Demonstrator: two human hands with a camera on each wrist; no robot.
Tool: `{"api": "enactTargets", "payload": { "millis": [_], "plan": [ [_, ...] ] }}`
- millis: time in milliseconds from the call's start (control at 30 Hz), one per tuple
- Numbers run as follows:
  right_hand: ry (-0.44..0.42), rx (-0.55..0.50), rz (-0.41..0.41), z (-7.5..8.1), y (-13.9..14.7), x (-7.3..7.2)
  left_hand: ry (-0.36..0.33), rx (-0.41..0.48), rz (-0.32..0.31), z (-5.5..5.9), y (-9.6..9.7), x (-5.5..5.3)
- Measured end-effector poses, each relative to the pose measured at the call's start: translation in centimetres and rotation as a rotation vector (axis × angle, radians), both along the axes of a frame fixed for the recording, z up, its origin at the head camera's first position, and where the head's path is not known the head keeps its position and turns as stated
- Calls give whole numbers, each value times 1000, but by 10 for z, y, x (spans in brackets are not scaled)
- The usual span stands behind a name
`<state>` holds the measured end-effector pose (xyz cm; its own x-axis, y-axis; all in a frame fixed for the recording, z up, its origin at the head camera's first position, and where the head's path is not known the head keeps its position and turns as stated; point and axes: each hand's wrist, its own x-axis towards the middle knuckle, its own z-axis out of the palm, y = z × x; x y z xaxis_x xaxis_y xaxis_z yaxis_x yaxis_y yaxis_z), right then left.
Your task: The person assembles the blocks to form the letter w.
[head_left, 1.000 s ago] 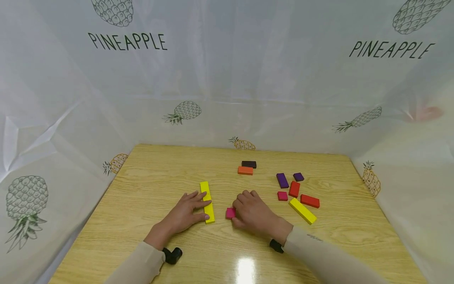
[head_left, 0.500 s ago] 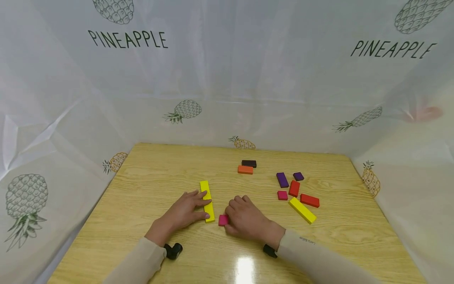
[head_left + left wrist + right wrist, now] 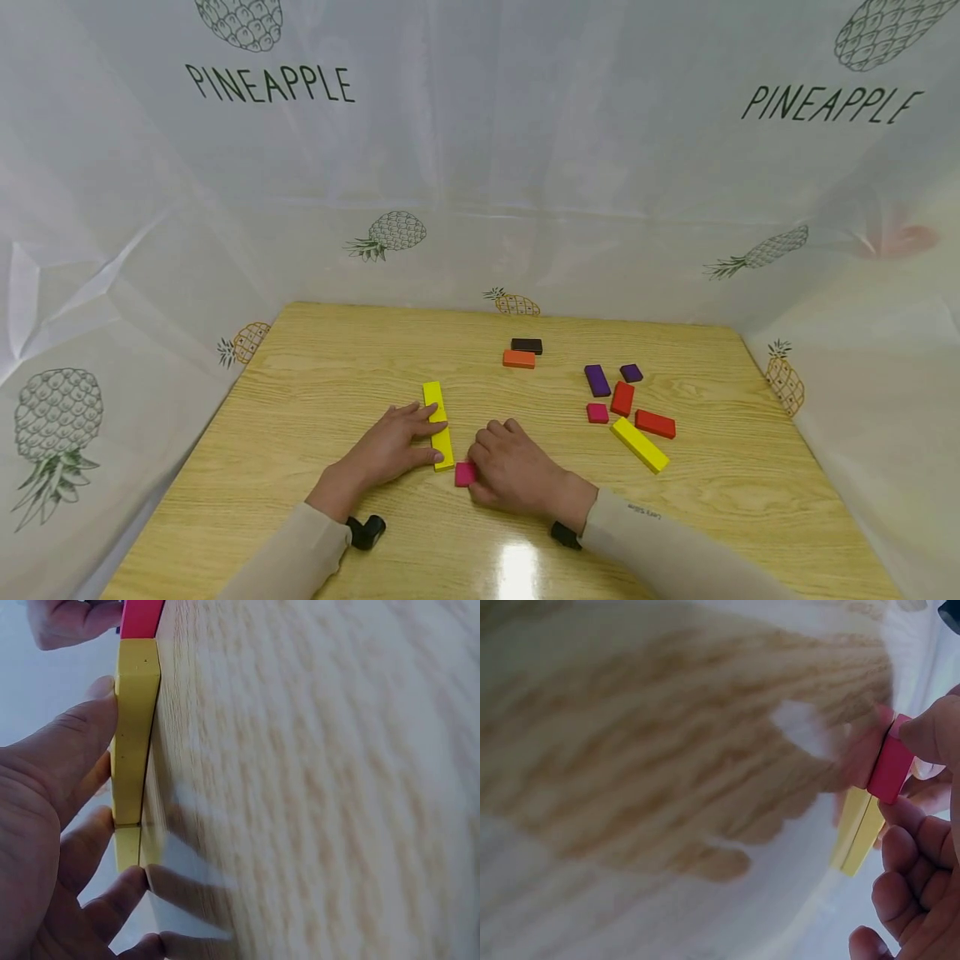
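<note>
Yellow bar [image 3: 442, 442]: long, narrow, flat-topped; a seam in the left wrist view divides it into two blocks end to end
Bar's pose: flat on the wooden tabletop [image 3: 337, 358], running away from the person, far end tipped slightly left
On the bar: the left hand [image 3: 390, 446], its thumb and spread fingers resting along the top
Pink block [image 3: 464, 474]: small, smooth, its right part hidden by fingers in the head view
Pink block's hold: pinched between thumb and finger of the right hand [image 3: 513, 471]
Pink block's place: low at the tabletop, by the bar's near right corner; contact unclear
</note>
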<state>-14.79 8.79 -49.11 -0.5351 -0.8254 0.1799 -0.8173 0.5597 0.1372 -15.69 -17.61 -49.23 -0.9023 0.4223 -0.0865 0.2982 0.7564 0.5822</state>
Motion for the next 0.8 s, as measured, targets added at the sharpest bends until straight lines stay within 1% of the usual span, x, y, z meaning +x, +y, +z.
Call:
{"api": "enactTargets", "payload": {
  "millis": [133,367,533,800],
  "plan": [
    [12,1,8,0,-2,0,0,5,-3,0,0,0],
    [5,0,10,0,-2,0,3,19,-11,-1,0,0],
    [-14,-13,15,1,-3,0,8,17,-14,-1,-1,0],
    [-34,-1,0,0,-3,0,15,18,-19,-1,-1,1]
  ]
}}
